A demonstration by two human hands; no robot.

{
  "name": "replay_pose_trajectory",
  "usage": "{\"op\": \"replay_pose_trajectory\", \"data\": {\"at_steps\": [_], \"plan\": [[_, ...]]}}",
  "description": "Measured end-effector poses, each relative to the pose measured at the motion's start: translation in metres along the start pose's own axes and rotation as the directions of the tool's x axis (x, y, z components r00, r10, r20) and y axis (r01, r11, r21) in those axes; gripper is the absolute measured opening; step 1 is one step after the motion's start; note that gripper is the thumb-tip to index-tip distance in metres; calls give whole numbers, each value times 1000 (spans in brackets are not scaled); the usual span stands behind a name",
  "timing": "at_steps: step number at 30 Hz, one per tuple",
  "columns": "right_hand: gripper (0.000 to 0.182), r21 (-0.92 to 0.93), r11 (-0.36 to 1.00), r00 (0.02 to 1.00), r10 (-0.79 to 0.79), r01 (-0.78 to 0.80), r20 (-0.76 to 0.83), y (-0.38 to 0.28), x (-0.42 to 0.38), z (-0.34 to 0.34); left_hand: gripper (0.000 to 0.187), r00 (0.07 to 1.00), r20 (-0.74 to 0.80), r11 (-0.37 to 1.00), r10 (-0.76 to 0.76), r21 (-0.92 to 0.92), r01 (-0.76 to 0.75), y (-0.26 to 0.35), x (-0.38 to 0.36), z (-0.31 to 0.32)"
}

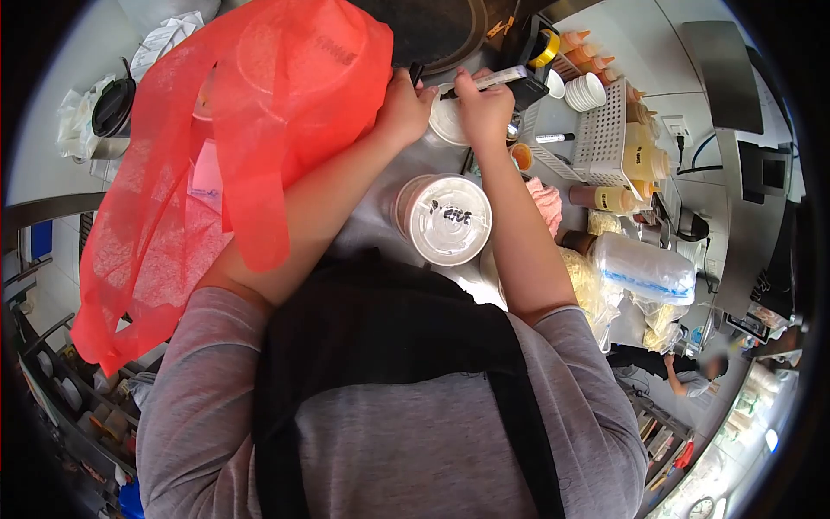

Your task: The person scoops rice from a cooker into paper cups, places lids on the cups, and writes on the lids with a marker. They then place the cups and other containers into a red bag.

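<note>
My right hand (486, 111) is closed around a marker (500, 80), its dark tip low over the white lid of a round tub (446, 121). At that tub's left side is my left hand (406, 108), fingers curled, with a small black marker cap (417, 73) sticking up from them. Nearer my body stands a larger round tub (449, 220) with a clear lid that bears black handwriting. A red see-through carry bag (320, 104) stands left of my left forearm, with a round container showing faintly inside.
On the right, a white perforated basket (600, 134) stands by stacked white cups (585, 92) and several sauce bottles (644, 163). A second marker (554, 137), a pink cloth (545, 206) and bagged food (588, 281) lie nearby. Another person (689, 379) is in the background.
</note>
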State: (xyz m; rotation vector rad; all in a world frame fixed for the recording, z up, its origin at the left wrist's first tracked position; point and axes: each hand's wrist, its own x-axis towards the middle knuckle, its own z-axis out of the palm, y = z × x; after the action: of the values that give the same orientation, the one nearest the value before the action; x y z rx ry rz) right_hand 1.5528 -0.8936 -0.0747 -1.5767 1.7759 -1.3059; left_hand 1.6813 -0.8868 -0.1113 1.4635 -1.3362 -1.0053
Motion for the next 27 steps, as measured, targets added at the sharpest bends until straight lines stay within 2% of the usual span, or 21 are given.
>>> {"op": "replay_pose_trajectory", "data": {"at_steps": [2, 7, 9, 10, 12, 13, 15, 18, 20, 22, 27], "plan": [[34, 43, 998, 999, 44, -43, -28, 7, 3, 2, 30, 1000, -11, 1000, 12, -20, -12, 0, -1, 1], [33, 18, 1000, 999, -14, 14, -37, 4, 1, 1, 31, 1000, -7, 1000, 1, -10, -1, 2, -2, 0], [33, 164, 983, 996, 87, -82, -27, 1, 0, -1, 30, 1000, -4, 1000, -4, -20, 4, 3, -2, 0], [33, 165, 983, 996, 85, -80, -25, -2, 0, -1, 30, 1000, 0, 1000, -8, -8, 8, 4, -2, 0], [32, -28, 999, 999, -47, 46, -27, -6, -2, -5, 30, 1000, 7, 1000, -14, 6, 14, 3, -3, 0], [32, -30, 998, 999, -47, 46, -28, -2, -2, -8, 30, 1000, -4, 1000, -3, 1, 3, 2, -3, 1], [32, 115, 990, 996, 87, -82, -37, 5, 1, -13, 30, 1000, -22, 1000, 8, -6, -8, 3, -2, 1], [32, 20, 999, 998, 44, -43, -42, 5, -2, -12, 30, 1000, 12, 1000, -28, 7, 28, 4, -4, -1], [32, 29, 999, 997, 40, -38, -68, 3, -4, -11, 29, 1000, -5, 999, 2, 38, -1, 5, -4, -1], [31, -85, 996, 998, -19, 14, -53, -1, -5, -12, 29, 1000, -5, 1000, 4, 16, -4, 4, -4, 0], [30, -38, 999, 996, -22, 18, -87, 5, -5, -12, 30, 1000, -5, 1000, 10, 28, -10, 6, -5, -2]]}}
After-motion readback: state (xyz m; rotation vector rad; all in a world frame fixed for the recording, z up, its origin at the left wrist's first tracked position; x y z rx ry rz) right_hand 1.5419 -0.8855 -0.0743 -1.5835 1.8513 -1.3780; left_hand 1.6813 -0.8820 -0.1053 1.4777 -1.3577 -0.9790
